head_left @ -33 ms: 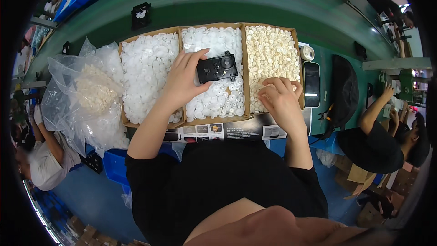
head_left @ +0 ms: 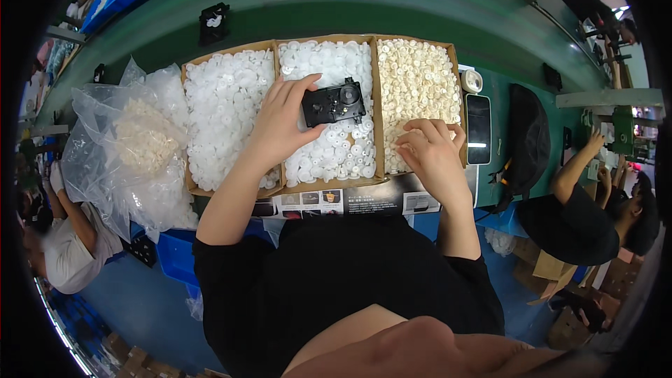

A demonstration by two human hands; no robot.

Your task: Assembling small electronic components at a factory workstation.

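My left hand (head_left: 283, 119) is closed round the left end of a black plastic housing (head_left: 325, 106), thumb below and fingers above. The housing lies face up over the middle compartment, with a round dark wheel at its upper right. My right hand (head_left: 435, 152) is over the lower part of the right compartment, its fingers curled and the thumb close to the index fingertip among small cream plastic gears (head_left: 416, 77). Whatever lies between those fingertips is too small to make out. White plastic gears (head_left: 325, 59) fill the middle compartment, and larger white round pieces (head_left: 227, 105) fill the left one.
A cardboard tray (head_left: 376, 108) holds the three compartments. Clear plastic bags (head_left: 105, 126) of parts lie left of it; a phone (head_left: 479, 129), a white roll (head_left: 472, 82) and a black pouch (head_left: 528, 143) lie right. Another black housing (head_left: 213, 23) sits on the green belt (head_left: 301, 0). Co-workers sit at both sides.
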